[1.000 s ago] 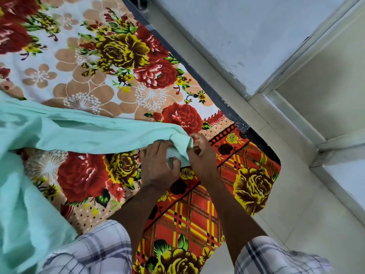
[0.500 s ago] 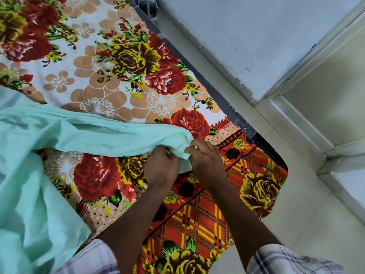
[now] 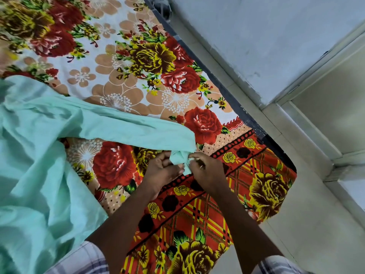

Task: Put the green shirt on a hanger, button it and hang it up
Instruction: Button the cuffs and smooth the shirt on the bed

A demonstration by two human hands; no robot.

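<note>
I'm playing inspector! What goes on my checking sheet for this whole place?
Surface: flowered sheet spread over a bed.
Job's things: green shirt lies crumpled on the sheet, with its sleeve end near the bed's edge.
Clutter: nothing seen.
Grips: left hand and right hand both pinch the sleeve end.
Cables: nothing seen.
Surroundings: pale floor and a wall beside the bed.

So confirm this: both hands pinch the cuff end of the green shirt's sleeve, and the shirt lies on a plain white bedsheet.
Not plain white: the head view shows a bedsheet printed with red and yellow flowers. The rest stands: the left hand and right hand both pinch the sleeve cuff of the green shirt.
</note>
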